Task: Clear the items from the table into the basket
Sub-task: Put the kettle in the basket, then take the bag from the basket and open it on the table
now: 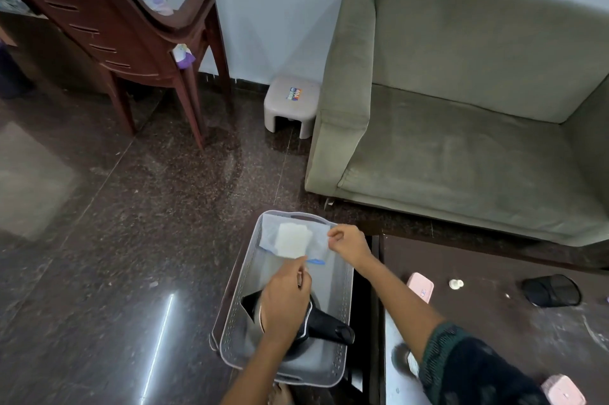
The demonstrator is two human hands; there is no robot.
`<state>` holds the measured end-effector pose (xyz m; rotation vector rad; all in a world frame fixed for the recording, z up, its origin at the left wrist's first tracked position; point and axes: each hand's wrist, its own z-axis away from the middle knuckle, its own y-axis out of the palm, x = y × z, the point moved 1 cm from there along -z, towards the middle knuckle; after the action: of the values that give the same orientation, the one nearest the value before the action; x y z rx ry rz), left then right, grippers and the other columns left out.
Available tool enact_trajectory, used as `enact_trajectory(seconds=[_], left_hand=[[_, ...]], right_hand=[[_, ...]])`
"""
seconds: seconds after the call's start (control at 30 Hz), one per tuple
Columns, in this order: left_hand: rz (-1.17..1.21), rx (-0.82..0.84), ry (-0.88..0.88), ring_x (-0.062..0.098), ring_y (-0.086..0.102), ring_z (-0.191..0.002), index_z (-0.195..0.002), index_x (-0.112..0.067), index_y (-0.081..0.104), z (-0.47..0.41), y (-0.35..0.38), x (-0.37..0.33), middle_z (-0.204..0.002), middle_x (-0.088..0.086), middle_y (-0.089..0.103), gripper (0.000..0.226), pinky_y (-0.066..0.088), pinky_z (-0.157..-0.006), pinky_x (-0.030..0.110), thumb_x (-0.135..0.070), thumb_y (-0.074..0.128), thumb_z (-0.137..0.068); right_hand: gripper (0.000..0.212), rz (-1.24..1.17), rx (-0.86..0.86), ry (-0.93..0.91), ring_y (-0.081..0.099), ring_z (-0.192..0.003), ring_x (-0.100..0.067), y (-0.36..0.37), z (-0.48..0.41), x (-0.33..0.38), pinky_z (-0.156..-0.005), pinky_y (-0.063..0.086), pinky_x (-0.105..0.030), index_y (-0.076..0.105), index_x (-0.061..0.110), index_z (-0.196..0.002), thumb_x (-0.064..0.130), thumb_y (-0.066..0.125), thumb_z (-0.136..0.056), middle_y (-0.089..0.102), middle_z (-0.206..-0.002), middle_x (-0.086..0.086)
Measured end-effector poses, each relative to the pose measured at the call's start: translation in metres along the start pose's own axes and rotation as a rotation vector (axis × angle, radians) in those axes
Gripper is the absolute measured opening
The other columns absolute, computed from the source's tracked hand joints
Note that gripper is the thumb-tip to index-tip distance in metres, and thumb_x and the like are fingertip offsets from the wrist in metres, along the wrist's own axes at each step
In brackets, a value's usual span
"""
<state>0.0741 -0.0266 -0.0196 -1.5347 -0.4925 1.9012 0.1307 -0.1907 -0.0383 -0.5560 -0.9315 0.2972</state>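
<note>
A grey perforated basket (342,315) stands on a low surface left of the dark table (494,322). Over its far end hangs a clear zip bag (293,238) with something white inside. My left hand (286,299) pinches the bag's near edge and my right hand (349,243) pinches its right corner. A black and steel kettle (326,327) lies in the basket, partly hidden under my left hand. On the table lie a pink case (420,287), a small white object (456,284), a black mesh cup (552,290) on its side and a second pink case (563,390).
A green sofa (461,127) stands beyond the table. A small beige stool (291,104) sits by the wall, and a brown plastic chair (125,38) stands at the far left on the dark polished floor.
</note>
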Motion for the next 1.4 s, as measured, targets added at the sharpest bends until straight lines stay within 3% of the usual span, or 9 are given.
enact_trajectory(seconds=[0.13, 0.4, 0.53, 0.67, 0.87, 1.0, 1.13, 1.23, 1.4], left_hand=[[-0.001, -0.088, 0.048, 0.016, 0.066, -0.084, -0.114, -0.028, 0.063, -0.004, 0.008, 0.004, -0.100, -0.007, 0.070, 0.027, 0.052, -0.072, 0.033, -0.025, 0.052, -0.089], [-0.056, -0.116, 0.112, 0.011, 0.067, -0.070, -0.101, -0.023, 0.069, -0.004, 0.013, 0.006, -0.090, -0.010, 0.072, 0.023, 0.052, -0.059, 0.028, -0.017, 0.064, -0.079], [-0.082, -0.113, 0.113, 0.009, 0.066, -0.074, -0.103, -0.024, 0.068, -0.004, 0.013, 0.007, -0.092, -0.012, 0.071, 0.024, 0.049, -0.062, 0.025, -0.019, 0.062, -0.080], [-0.082, -0.110, 0.103, 0.007, 0.066, -0.078, -0.103, -0.023, 0.067, -0.004, 0.012, 0.004, -0.095, -0.011, 0.070, 0.022, 0.048, -0.065, 0.022, -0.020, 0.060, -0.083], [-0.136, -0.077, 0.091, 0.008, 0.066, -0.081, -0.103, -0.021, 0.067, 0.001, 0.013, 0.002, -0.097, -0.006, 0.072, 0.020, 0.046, -0.068, 0.020, -0.022, 0.059, -0.085], [-0.260, -0.081, 0.110, 0.024, 0.063, -0.103, -0.112, -0.011, 0.065, 0.001, 0.035, -0.027, -0.112, 0.007, 0.069, 0.029, 0.042, -0.094, 0.034, -0.017, 0.055, -0.085], [0.276, 0.022, -0.064, 0.025, 0.048, -0.123, -0.136, -0.011, 0.042, 0.022, 0.102, -0.099, -0.133, 0.008, 0.052, 0.045, 0.039, -0.101, 0.033, -0.024, 0.048, -0.093], [0.860, 0.224, -0.420, 0.026, 0.050, -0.123, -0.144, -0.024, 0.022, 0.050, 0.168, -0.149, -0.138, 0.001, 0.048, 0.060, 0.043, -0.102, 0.041, -0.035, 0.051, -0.092], [1.048, 0.397, -0.570, 0.028, 0.060, -0.106, -0.124, -0.013, 0.056, 0.094, 0.269, -0.194, -0.121, 0.012, 0.062, 0.035, 0.049, -0.082, 0.034, -0.017, 0.056, -0.089]], right_hand=[[0.012, -0.239, -0.092, 0.295, 0.053, -0.067, -0.023, 0.024, -0.045, -0.020, -0.056, 0.041, -0.025, 0.061, 0.010, -0.083, 0.000, 0.054, -0.081, 0.057, -0.082, -0.012], [0.039, -0.666, -0.040, 0.493, 0.055, -0.058, -0.022, 0.050, -0.067, -0.027, -0.064, 0.051, -0.035, 0.039, 0.002, -0.128, 0.001, 0.049, -0.090, 0.055, -0.080, -0.013], [0.030, -0.678, -0.034, 0.462, 0.048, -0.054, -0.018, 0.041, -0.056, -0.022, -0.053, 0.045, -0.028, 0.051, 0.003, -0.115, -0.003, 0.056, -0.085, 0.051, -0.068, -0.010], [0.019, -0.762, -0.019, 0.400, 0.041, -0.049, -0.016, 0.016, -0.036, -0.018, -0.040, 0.042, -0.021, 0.052, 0.009, -0.075, -0.007, 0.055, -0.084, 0.047, -0.062, -0.009], [0.011, -0.977, 0.019, 0.289, 0.046, -0.048, -0.016, -0.042, 0.021, -0.042, -0.044, 0.043, -0.024, 0.055, 0.005, -0.085, -0.005, 0.060, -0.082, 0.050, -0.062, -0.010], [0.021, -1.123, 0.044, 0.258, 0.046, -0.041, -0.013, -0.087, 0.060, -0.077, -0.041, 0.041, -0.024, 0.058, 0.009, -0.066, -0.005, 0.059, -0.081, 0.050, -0.050, -0.005], [0.028, -1.307, 0.064, 0.293, 0.047, -0.041, -0.010, -0.136, 0.095, -0.134, -0.041, 0.042, -0.021, 0.058, 0.013, -0.058, -0.002, 0.058, -0.082, 0.051, -0.048, -0.001], [0.023, -1.411, 0.077, 0.332, 0.046, -0.040, -0.008, -0.173, 0.115, -0.186, -0.040, 0.043, -0.020, 0.056, 0.012, -0.062, 0.001, 0.058, -0.082, 0.050, -0.051, 0.000], [0.013, -1.418, 0.203, 0.342, 0.045, -0.042, -0.009, -0.233, 0.142, -0.289, -0.042, 0.044, -0.020, 0.066, 0.013, -0.075, 0.025, 0.064, -0.079, 0.052, -0.057, -0.001]])
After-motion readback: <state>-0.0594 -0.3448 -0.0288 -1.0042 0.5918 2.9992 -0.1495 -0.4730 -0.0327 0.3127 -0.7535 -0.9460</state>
